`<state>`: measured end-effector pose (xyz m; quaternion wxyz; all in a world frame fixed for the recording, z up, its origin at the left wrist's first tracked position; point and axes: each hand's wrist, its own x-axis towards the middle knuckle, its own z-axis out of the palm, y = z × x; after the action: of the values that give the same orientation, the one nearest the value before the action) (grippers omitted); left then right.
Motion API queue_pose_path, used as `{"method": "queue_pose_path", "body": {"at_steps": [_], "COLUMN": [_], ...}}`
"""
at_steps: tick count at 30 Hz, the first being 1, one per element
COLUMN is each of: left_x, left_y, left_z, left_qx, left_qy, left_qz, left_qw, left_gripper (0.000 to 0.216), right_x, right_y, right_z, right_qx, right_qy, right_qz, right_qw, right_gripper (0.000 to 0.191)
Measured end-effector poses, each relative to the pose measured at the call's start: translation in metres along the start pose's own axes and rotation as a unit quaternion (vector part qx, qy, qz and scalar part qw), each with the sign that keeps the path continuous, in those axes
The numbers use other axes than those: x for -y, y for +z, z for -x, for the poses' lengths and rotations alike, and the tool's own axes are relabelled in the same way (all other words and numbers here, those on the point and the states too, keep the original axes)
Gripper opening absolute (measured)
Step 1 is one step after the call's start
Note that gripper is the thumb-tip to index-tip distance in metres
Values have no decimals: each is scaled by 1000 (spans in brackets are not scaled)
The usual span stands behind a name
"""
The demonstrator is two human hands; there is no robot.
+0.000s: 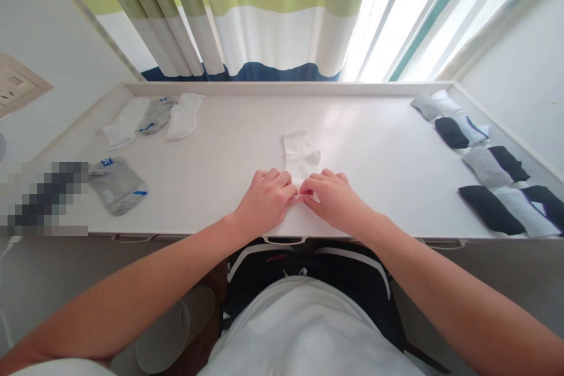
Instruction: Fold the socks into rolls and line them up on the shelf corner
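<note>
A white sock [299, 155] lies flat in the middle of the white table [374, 176], its length running away from me. My left hand [267, 200] and my right hand [335, 197] meet at the sock's near end. Both have their fingers curled and pinch the near edge of the sock, knuckles up. The near end of the sock is hidden under my fingers.
At the back left lie two white socks [183, 116] and a grey one [155, 116]; another grey sock [117, 184] lies at the front left. Several folded black, grey and white socks [489, 167] line the right side. A striped curtain [247, 17] hangs behind.
</note>
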<state>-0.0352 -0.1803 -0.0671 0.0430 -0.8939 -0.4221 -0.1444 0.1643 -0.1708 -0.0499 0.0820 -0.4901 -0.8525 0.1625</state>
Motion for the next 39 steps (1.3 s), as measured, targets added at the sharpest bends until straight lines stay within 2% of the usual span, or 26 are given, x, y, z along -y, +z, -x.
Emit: {"method": "queue_pose_path", "body": {"at_steps": [5,8,12,18,22,25,30,34,39], "left_x": [-2,-3,-3,-1,0,1,1,-1,-1], "left_y": [1,-1,-5,-8,-4,-2,-3,-4,-7], "left_z": [-3,-3,-3,1,0,-3,-10,-12,-7], "left_qx": [12,16,9,-11,-14,-2,26,37,7], "left_qy": [-45,-53,-37,-7,-4,-14,-51,-55,-30], "left_qz": [36,33,-2,-32,-25,-2,34,16,-22], "left_qw": [998,998,999,999,1000,1000,998,998,999], "left_gripper": [20,21,25,12,15,16,21,23,15], "right_x": [-2,-4,-4,-3,-2,-3,-6,-7,-7], "right_y": [6,7,6,0,-3,-1,5,8,6], "right_z": [11,11,6,-2,-3,0,6,4,-1], "right_qx": [-53,-55,-43,-9,3,-8,-55,-65,-48], "right_qy": [-55,-64,-54,-23,-12,-16,-64,-68,-45], "right_qz": [88,109,88,31,15,22,104,121,77], "right_qw": [993,990,994,999,1000,1000,991,988,995], "right_gripper": [7,16,25,27,26,16,7,15,23]}}
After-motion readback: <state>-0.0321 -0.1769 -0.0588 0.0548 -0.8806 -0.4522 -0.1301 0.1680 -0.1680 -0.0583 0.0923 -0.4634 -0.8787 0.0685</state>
